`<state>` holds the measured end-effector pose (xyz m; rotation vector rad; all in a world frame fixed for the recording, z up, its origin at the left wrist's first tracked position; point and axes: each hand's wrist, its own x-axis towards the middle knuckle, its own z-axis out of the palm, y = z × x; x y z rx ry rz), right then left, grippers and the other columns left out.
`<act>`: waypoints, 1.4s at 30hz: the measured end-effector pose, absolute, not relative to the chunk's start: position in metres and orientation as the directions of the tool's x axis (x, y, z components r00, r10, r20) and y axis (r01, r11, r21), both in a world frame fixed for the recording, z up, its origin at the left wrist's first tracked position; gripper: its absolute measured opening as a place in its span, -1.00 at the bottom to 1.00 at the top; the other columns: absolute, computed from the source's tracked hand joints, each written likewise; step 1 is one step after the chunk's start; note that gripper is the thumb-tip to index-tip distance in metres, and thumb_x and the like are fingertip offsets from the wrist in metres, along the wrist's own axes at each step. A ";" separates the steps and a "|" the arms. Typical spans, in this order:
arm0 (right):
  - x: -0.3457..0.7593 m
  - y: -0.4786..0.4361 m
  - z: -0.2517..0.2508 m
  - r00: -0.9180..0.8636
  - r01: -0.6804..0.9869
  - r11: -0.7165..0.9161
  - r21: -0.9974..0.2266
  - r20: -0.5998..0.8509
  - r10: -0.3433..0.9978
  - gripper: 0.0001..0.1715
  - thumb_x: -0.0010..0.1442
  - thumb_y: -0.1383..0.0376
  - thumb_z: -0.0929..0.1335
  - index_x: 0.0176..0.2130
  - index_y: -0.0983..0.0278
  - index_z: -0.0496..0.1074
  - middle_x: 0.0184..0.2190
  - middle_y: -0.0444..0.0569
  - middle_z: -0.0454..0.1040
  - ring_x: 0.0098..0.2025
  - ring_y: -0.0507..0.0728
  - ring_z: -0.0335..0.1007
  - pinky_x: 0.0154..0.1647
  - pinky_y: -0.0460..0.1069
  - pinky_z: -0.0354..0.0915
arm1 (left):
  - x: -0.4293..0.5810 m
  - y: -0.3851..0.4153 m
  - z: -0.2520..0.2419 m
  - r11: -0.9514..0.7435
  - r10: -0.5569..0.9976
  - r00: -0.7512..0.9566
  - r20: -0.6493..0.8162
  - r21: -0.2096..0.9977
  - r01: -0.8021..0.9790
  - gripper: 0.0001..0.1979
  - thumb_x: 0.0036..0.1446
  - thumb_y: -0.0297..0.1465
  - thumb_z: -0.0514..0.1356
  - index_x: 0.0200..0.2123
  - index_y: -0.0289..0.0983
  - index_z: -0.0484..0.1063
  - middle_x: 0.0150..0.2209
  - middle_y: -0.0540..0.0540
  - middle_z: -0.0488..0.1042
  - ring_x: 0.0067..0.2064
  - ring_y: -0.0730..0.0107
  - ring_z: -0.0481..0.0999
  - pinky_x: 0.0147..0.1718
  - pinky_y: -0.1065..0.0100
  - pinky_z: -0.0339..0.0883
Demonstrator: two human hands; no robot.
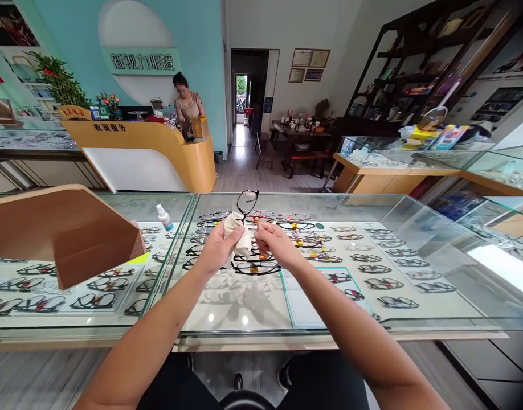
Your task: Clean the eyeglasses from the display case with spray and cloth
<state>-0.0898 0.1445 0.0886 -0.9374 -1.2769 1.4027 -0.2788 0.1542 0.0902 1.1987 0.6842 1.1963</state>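
Above the glass display counter, my left hand (219,247) is closed around a whitish cleaning cloth (243,246) and a pair of dark-framed eyeglasses (243,214). One lens rim sticks up out of the cloth; the rest of the frame is covered by cloth and fingers. Just to the right, my right hand (275,242) has its fingers curled together close to the cloth. Whether those fingers grip part of the eyeglasses cannot be made out. Below both hands, rows of eyeglass frames (257,267) lie inside the counter.
A brown board-like case (65,228) stands on the left, with a spray bottle (164,217) near it. A teal-edged white tray (304,296) lies at the right. Beyond the counter (227,340), a person (188,105) stands behind a wooden cashier desk (197,165).
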 end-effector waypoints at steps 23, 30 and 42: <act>-0.102 0.128 0.085 -0.098 -0.381 0.005 -0.924 0.046 0.994 -0.43 -0.08 -0.17 0.72 -0.40 0.21 0.67 -0.57 -0.21 0.33 -0.48 0.02 0.20 -0.44 -0.03 0.19 | -0.261 0.135 0.082 -0.232 0.914 0.315 0.257 0.966 -0.115 -0.46 0.16 0.11 0.49 -0.21 -0.24 0.56 -0.43 0.03 0.48 -0.40 0.41 0.39 -0.37 0.35 0.29; -0.105 0.125 0.089 -0.024 -0.407 0.054 -0.912 0.070 0.997 -0.45 -0.08 -0.13 0.72 -0.47 0.23 0.62 -0.62 -0.25 0.23 -0.52 -0.02 0.02 -0.50 -0.05 0.06 | -0.256 0.139 0.080 -0.127 0.956 0.240 0.170 0.974 -0.186 -0.30 -0.05 0.28 0.54 -0.32 -0.27 0.61 -0.43 -0.02 0.53 -0.38 0.41 0.40 -0.33 0.36 0.32; -0.099 0.132 0.090 -0.015 -0.445 0.037 -0.895 0.049 0.999 -0.46 -0.11 -0.14 0.72 -0.36 0.21 0.70 -0.46 -0.08 0.63 -0.44 0.09 0.42 -0.40 -0.01 0.33 | -0.267 0.135 0.089 -0.043 0.867 0.483 0.121 0.985 -0.168 -0.35 -0.01 -0.02 0.64 0.01 -0.28 0.62 -0.23 -0.09 0.64 -0.26 0.30 0.56 -0.27 0.37 0.41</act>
